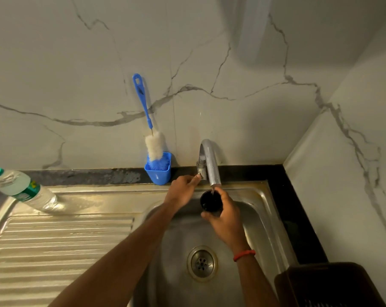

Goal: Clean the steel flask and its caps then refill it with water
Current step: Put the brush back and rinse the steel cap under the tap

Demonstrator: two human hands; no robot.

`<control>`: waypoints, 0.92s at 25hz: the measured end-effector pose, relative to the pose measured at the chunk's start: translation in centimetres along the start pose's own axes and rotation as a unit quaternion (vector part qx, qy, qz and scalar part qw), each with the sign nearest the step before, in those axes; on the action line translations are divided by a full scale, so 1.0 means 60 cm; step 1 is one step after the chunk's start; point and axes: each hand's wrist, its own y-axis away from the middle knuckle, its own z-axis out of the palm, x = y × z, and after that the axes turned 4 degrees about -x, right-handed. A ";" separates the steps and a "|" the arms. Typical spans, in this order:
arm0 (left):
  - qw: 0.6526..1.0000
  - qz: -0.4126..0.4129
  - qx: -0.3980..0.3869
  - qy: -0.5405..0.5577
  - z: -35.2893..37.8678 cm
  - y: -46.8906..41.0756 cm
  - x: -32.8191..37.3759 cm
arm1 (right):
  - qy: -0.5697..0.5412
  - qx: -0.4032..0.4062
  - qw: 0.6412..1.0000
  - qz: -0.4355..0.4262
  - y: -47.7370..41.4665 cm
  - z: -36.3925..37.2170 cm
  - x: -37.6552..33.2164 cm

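Where the marble-veined wall [187, 52] meets the black counter edge [283, 196], the steel sink [261, 220] takes up most of the lower view, with its ribbed drainboard [54, 251] to the left of the basin. A dark brown basket [325, 284] sits at the lower right corner, only partly in view. A clear plastic bottle [23, 190] with a green cap and label is at the drainboard's far left; it looks tilted in this wide view, and I cannot tell whether it stands or lies.

The curved steel tap [210, 160] rises behind the basin. Just left of it a blue-handled brush [152, 142] stands bristles-down in a blue holder [158, 175], its handle leaning against the wall.

My left hand [181, 191] reaches to the base of the tap, fingertips pinching the small tap lever [199, 172]. My right hand [226, 214] is wrapped around the dark cap [209, 201], thumb on the near side and fingers curled behind. The cap is held mouth-up over the basin, directly under the spout, and a thin stream of water falls into it. The flask body is not seen.

The round drain [202, 262] lies below my right wrist, which carries a red thread [244, 255].
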 end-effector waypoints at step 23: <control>0.990 -0.049 0.040 -0.126 0.007 -0.038 0.036 | -0.003 -0.053 0.998 0.045 0.005 -0.004 0.015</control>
